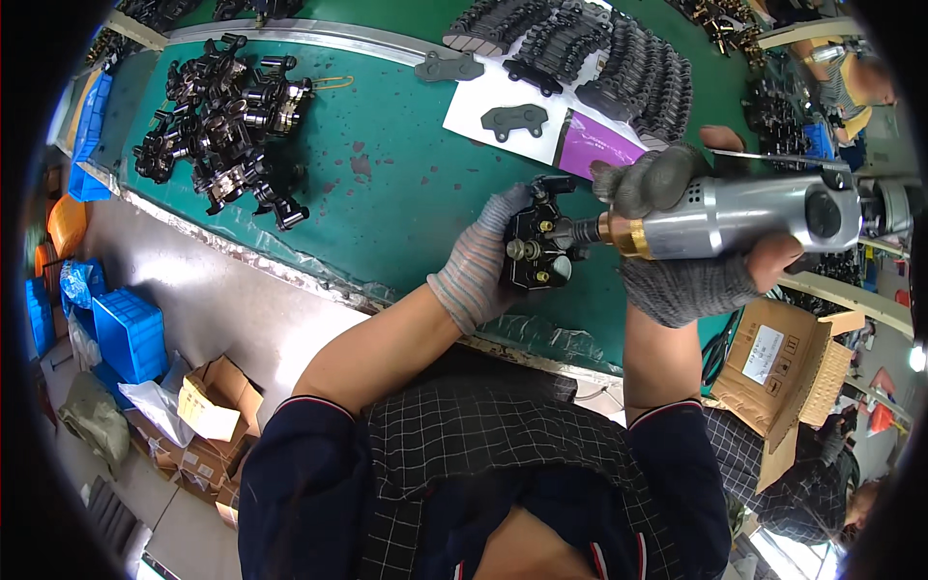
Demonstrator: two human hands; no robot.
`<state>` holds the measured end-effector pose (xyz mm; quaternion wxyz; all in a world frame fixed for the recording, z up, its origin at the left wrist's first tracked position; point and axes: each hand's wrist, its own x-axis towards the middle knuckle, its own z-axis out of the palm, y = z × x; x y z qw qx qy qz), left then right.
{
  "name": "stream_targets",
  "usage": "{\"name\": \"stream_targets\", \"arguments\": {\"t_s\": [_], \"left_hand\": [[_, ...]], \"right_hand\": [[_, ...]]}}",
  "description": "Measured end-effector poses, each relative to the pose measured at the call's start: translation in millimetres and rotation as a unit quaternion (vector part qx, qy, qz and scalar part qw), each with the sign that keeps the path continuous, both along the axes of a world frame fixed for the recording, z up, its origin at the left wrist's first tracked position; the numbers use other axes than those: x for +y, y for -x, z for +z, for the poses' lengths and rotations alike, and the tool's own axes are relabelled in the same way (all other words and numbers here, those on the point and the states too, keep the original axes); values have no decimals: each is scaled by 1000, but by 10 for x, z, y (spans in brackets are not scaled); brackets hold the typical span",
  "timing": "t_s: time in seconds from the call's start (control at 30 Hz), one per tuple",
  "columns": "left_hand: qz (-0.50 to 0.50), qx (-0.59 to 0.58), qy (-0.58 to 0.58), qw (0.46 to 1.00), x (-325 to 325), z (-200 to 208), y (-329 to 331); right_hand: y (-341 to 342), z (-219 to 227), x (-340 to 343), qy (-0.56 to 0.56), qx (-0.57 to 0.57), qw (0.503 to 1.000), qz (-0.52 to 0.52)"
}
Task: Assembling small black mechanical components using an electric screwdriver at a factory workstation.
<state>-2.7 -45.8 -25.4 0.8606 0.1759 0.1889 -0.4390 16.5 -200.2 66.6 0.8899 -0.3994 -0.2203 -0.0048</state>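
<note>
Holding the black caliper (524,229) above the green bench's (396,145) near side, the left hand (478,263) had fingers curled around it, tips partly hidden. Right hand (681,290) fingers wrapped the silver driver (739,215). Judged step: fastener driving; next move seemingly called for square, steady pressure.

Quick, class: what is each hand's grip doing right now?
Left hand: closed, holding a black, blocky metal part with brass-coloured fittings.
Right hand: closed around a silver, cylindrical metal power tool.
</note>
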Motion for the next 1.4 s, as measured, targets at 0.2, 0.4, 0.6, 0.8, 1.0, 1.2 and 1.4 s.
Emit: {"name": "stream_targets", "arguments": {"t_s": [0.2, 0.4, 0.6, 0.8, 1.0, 1.2, 1.4], "left_hand": [[-19, -21, -9, 1000, 79, 100, 37], [-13, -17, -14, 1000, 65, 244, 123], [-41, -21, -31, 998, 54, 289, 174], [-13, -29, -46, 998, -69, 253, 232], [-19, -23, -75, 997, -84, 324, 242], [-13, -37, -100, 994, -177, 235, 270], [-23, -31, -79, 996, -79, 221, 222]], "right_hand": [[54, -2, 11, 37, -53, 998, -11], [53, 13, 22, 38, -108, 993, 25], [120, -50, 12, 24, -123, 992, 17], [282, 73, -31, 21, -88, 996, -14], [457, 156, -126, 30, -130, 991, -4], [435, 51, -184, 55, -188, 979, 61], [590, 83, 42, 45, -30, 995, -85]]}}
